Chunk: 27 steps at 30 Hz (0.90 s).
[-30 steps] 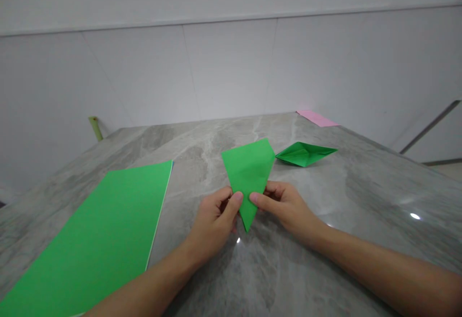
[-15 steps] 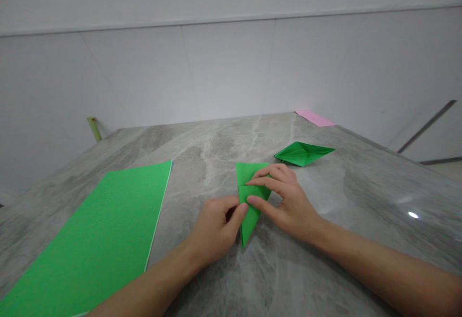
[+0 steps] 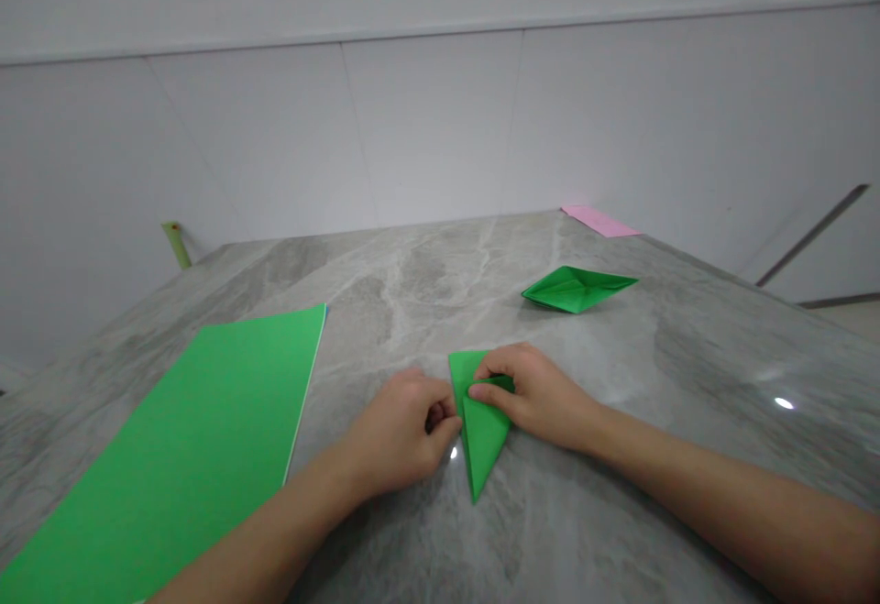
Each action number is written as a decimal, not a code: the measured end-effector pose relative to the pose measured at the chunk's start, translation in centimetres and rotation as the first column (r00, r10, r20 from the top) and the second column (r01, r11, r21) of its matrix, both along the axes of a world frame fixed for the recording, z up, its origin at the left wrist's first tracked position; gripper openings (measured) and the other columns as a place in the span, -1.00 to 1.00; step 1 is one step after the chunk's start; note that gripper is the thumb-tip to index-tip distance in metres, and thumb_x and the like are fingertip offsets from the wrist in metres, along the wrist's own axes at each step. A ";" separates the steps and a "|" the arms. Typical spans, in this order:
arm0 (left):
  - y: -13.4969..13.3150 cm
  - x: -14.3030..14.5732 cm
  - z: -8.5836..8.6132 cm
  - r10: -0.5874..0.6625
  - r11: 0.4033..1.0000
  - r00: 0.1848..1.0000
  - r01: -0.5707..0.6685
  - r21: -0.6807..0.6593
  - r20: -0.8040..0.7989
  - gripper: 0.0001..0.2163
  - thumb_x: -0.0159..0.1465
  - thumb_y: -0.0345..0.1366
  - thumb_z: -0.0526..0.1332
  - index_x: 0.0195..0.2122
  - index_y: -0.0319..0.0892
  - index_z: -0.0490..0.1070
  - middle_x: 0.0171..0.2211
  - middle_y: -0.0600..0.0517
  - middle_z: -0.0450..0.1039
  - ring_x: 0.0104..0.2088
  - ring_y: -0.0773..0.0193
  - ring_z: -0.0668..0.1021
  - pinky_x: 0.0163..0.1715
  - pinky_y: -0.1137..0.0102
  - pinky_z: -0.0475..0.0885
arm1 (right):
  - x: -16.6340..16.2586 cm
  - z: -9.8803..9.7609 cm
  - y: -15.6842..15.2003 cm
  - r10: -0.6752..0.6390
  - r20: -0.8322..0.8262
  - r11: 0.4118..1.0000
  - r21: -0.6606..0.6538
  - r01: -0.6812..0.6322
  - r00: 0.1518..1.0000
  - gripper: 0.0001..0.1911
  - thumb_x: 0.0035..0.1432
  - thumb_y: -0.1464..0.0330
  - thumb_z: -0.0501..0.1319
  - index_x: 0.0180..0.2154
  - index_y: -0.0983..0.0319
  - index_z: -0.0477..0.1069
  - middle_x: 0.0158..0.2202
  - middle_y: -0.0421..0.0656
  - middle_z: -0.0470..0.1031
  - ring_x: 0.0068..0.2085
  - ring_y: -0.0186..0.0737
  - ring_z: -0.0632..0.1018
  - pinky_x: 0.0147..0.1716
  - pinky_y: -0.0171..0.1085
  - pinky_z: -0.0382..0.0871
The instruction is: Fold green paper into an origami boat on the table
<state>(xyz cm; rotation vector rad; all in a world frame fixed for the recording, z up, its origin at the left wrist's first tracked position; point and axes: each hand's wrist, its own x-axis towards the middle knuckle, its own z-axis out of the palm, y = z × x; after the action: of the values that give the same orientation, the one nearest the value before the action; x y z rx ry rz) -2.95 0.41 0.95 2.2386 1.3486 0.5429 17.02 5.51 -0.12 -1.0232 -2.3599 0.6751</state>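
A folded green paper (image 3: 485, 439) lies on the grey marbled table, its narrow point toward me and its broad end away. My right hand (image 3: 540, 398) is closed on its upper right part, thumb and forefinger pinching a folded layer. At the left edge of the paper, my left hand (image 3: 405, 425) has its fingers curled in, with thumb and forefinger tips against that edge. The other fingertips of both hands are partly hidden. Beyond my right hand rests a green folded paper boat shape (image 3: 577, 291), pointed at both ends.
A large stack of green paper sheets (image 3: 199, 439) lies to the left, under my left forearm's side. Toward the far right corner of the table (image 3: 412, 279) is a pink paper (image 3: 599, 220). A white wall (image 3: 433, 127) stands behind, with a light-green tube-like piece (image 3: 176, 244) at left.
The folded paper has shifted toward me and turned slightly. My right hand has gone from spread fingers on it to a pinch. My left thumb has slid back to its left edge.
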 end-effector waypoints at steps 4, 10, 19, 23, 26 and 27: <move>-0.3 -0.4 0.8 -0.089 0.996 0.995 0.087 -0.037 -0.041 -0.99 0.14 -0.40 0.25 -0.40 -0.17 0.44 -0.41 0.03 0.44 -0.31 0.20 0.46 -0.22 0.33 0.31 | -0.1 -0.3 0.1 -0.017 0.029 1.000 0.024 0.017 0.999 -0.88 0.14 0.40 0.30 -0.46 0.22 0.51 -0.49 -0.21 0.54 -0.40 -0.21 0.52 -0.34 -0.25 0.24; -0.8 -0.7 1.4 -0.090 0.996 0.988 0.092 0.008 -0.123 -0.71 0.07 -0.27 0.34 -0.16 -0.16 0.44 -0.09 -0.08 0.39 0.00 0.01 0.39 0.06 0.10 0.29 | -0.2 -0.3 0.2 -0.016 0.058 1.000 0.006 0.016 0.998 -0.89 0.15 0.40 0.30 -0.44 0.21 0.53 -0.47 -0.22 0.57 -0.38 -0.24 0.54 -0.31 -0.28 0.24; -1.4 -0.5 1.5 -0.087 0.995 0.969 0.094 0.022 -0.231 -0.46 0.08 -0.19 0.31 0.11 -0.18 0.38 0.18 -0.14 0.27 0.22 -0.05 0.24 0.25 0.08 0.16 | -0.2 -0.1 0.1 -0.038 0.091 0.998 -0.050 0.043 0.995 -0.89 0.17 0.38 0.30 -0.42 0.22 0.54 -0.45 -0.21 0.58 -0.39 -0.24 0.54 -0.36 -0.31 0.25; -1.4 -0.5 1.5 -0.092 0.995 0.959 0.095 -0.001 -0.267 -0.38 0.05 -0.15 0.34 0.15 -0.22 0.35 0.23 -0.15 0.24 0.25 -0.06 0.22 0.30 0.07 0.08 | -0.3 -0.3 0.1 -0.046 0.081 0.998 -0.040 0.049 0.996 -0.91 0.16 0.38 0.30 -0.40 0.22 0.54 -0.43 -0.20 0.59 -0.37 -0.24 0.54 -0.35 -0.31 0.26; -1.4 -0.5 1.5 -0.089 0.996 0.958 0.087 -0.019 -0.274 -0.32 0.03 -0.12 0.36 0.19 -0.24 0.32 0.26 -0.15 0.21 0.27 -0.08 0.19 0.31 0.05 0.06 | -0.4 -0.5 0.1 -0.047 0.067 0.999 -0.025 0.048 0.997 -0.91 0.17 0.38 0.31 -0.39 0.23 0.54 -0.41 -0.19 0.59 -0.35 -0.23 0.55 -0.32 -0.30 0.28; -1.4 -0.5 1.5 -0.091 0.996 0.957 0.087 -0.027 -0.274 -0.30 0.03 -0.13 0.36 0.21 -0.24 0.30 0.27 -0.15 0.19 0.27 -0.08 0.19 0.31 0.05 0.06 | -0.4 -0.5 0.1 -0.045 0.065 0.999 -0.019 0.046 0.997 -0.91 0.17 0.37 0.31 -0.39 0.23 0.54 -0.41 -0.18 0.59 -0.35 -0.23 0.55 -0.31 -0.30 0.28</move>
<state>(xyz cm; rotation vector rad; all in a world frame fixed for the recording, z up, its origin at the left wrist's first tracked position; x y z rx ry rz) -3.48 -0.98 2.49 2.4174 1.3663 0.1931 16.60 5.59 -0.61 -1.1202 -2.3809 0.6604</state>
